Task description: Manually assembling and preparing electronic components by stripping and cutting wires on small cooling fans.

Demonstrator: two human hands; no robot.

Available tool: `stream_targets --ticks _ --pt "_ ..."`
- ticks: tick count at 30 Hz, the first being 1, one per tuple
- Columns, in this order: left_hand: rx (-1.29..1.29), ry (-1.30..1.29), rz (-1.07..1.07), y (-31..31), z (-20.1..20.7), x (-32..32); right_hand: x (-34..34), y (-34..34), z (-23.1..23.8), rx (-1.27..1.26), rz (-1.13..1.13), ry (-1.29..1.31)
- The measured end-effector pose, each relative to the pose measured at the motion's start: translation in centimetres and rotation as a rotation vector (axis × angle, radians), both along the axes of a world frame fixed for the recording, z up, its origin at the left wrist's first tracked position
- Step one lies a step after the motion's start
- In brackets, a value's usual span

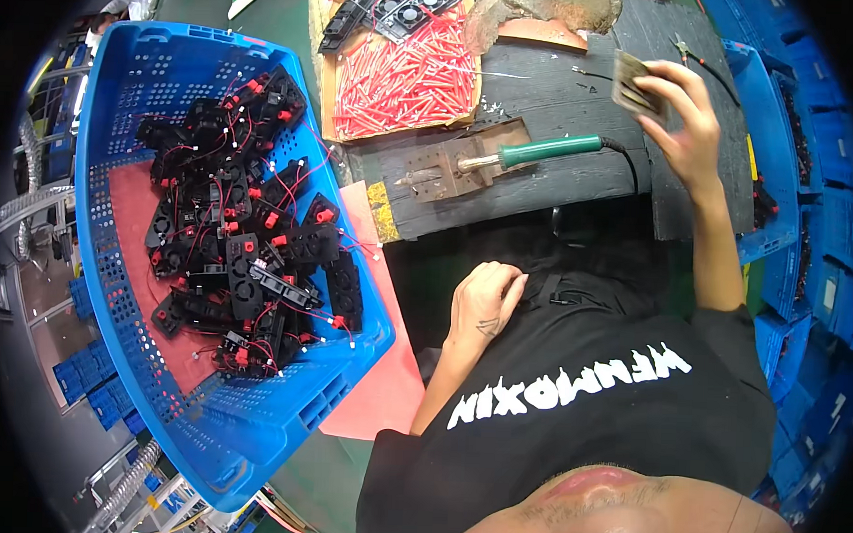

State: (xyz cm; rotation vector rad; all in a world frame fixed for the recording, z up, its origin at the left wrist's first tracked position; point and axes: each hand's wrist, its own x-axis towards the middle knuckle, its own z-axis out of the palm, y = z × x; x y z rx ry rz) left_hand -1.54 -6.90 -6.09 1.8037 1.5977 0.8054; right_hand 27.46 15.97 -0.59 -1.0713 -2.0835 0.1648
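Observation:
My right hand (685, 120) is raised over the right part of the dark workbench, its fingers and thumb closed on a small flat grey-brown block (637, 86). What the block is, I cannot make out. Low in front of my body, by my lap, my left hand (484, 299) rests with loosely curled fingers; nothing shows in it. Between the hands and farther off, a green-handled soldering iron (553, 151) lies across a rusty metal bracket (468, 165), its tip to the left and its cord to the right.
At left, a large blue crate (284, 449) holds many black fan units (248, 270) with red wires. A cardboard box (327, 103) of red tubular pieces (405, 87) stands at the back, fan units on top. Pliers (683, 52) lie far right. Blue bins (765, 243) flank the bench.

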Motion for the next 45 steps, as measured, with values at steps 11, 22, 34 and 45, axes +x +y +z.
stream_targets --ticks 11,22,34,45 --pt "-0.038 0.034 -0.063 -0.2 0.4 -0.5 -7.0 -11.9 -7.6 -0.310 0.201 0.278" --pt "-0.090 0.025 -0.089 -0.9 0.9 0.5 -10.6 -9.1 -9.5 -0.342 0.038 0.327" --pt "-0.063 0.013 -0.113 -1.2 0.1 0.2 -12.0 -7.7 -8.2 -0.247 0.127 0.148" --pt "-0.110 -0.008 -0.073 -1.9 -0.5 -0.4 -12.2 -7.6 -7.8 -0.401 0.133 -0.086"
